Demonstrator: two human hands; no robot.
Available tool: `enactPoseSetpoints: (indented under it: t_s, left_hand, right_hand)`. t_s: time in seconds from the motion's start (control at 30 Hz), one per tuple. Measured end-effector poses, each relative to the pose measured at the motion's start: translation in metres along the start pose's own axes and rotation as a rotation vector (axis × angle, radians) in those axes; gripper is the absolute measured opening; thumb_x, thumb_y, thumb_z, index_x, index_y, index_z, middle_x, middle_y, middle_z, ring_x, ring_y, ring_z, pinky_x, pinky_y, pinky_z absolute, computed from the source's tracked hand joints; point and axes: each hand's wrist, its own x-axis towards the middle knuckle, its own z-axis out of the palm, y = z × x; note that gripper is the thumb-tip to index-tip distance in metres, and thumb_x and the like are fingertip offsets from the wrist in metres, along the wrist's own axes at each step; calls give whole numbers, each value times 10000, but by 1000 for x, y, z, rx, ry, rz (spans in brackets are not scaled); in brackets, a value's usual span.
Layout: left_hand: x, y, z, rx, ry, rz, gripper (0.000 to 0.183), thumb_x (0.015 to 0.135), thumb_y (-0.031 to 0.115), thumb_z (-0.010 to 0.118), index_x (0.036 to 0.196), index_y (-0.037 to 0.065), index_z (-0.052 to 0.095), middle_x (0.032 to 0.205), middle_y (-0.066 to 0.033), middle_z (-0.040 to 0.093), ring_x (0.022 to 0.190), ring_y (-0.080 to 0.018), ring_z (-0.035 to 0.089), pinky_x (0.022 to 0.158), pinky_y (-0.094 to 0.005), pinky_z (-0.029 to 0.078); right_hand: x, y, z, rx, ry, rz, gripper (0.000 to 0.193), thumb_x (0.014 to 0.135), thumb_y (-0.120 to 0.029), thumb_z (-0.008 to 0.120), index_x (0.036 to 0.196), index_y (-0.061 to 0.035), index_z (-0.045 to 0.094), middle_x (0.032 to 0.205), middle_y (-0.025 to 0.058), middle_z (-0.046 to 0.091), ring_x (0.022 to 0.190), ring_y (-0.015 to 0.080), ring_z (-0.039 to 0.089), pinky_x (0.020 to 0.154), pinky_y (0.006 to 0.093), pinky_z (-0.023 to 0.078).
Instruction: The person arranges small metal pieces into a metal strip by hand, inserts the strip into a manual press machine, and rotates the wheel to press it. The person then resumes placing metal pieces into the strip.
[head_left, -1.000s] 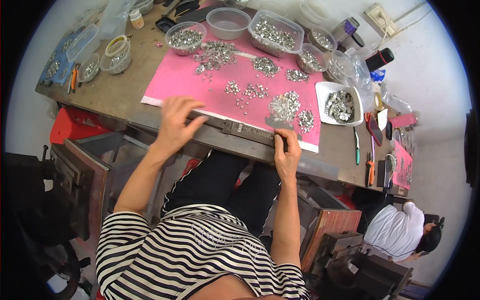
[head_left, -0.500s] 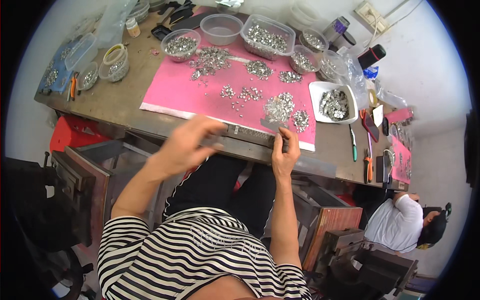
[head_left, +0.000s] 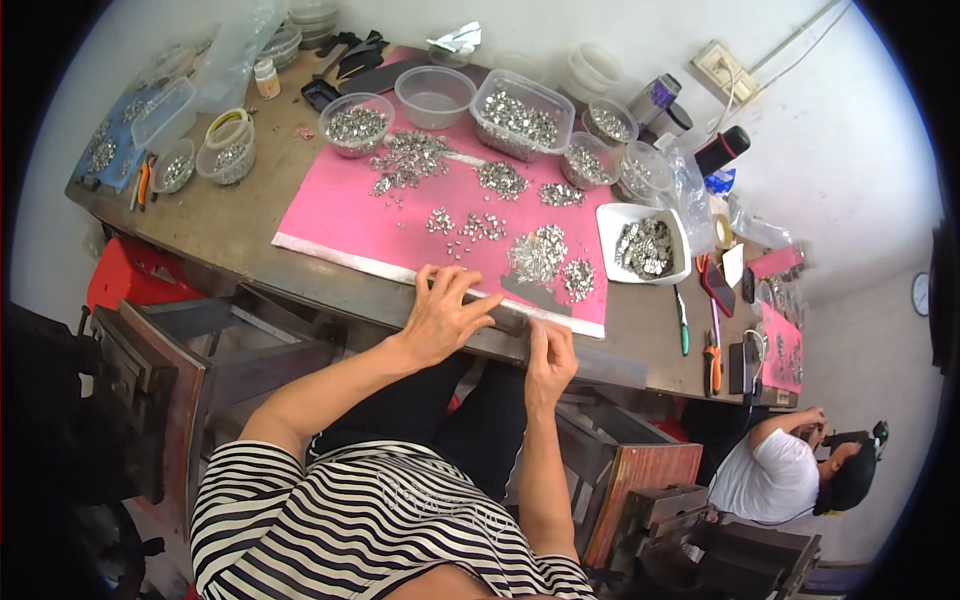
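Head view, your left hand: your left hand is at the front edge of the bench, fingers fanned loosely apart and bent, thumb stretched toward your right; I see nothing gripped in it, though a tiny piece at the fingertips would be too small to tell.
Your right hand: your right hand is just beside it, thumb and forefinger bent close together at the bench edge; I cannot tell whether you pinch anything.
Dark metal bar: the dark metal bar lies along the front edge, between your two hands, partly hidden by your fingers.
Pink mat: the pink mat is spread beyond your hands, its white border toward you.
Metal pieces: the largest near heap of metal pieces lies on the mat ahead of your right hand; other heaps are farther back and to the sides.
Grey flat piece: the grey flat piece lies on the mat between that heap and the border.
White tub: the white tub, right of the mat, holds more shiny pieces.
Tools on your right: a green-handled tool and orange-handled pliers lie on the bench.
Co-worker: a person in a white shirt sits farther right.
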Motion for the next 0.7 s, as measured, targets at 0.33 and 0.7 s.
enactPoseSetpoints:
  t_s: [0.33, 0.7]
  left_hand:
    - [9, 7, -6, -212, -52, -112, 303, 837, 177, 749, 1107, 99, 636, 1004, -63, 629, 1014, -247, 607, 1056, -527, 299]
    - [134, -121, 64, -2, -80, -103, 188, 832, 278, 758, 892, 111, 698, 936, -64, 663, 997, -264, 600, 968, -494, 331]
  right_hand:
    - [45, 10, -7, -265, -128, -190, 79, 955, -39, 635, 979, 7, 694, 855, 131, 660, 746, 264, 645, 683, 361, 496]
    - [205, 80, 60, -677, -142, -260, 144, 920, -94, 632, 992, -21, 732, 965, 176, 665, 910, 370, 637, 834, 474, 493]
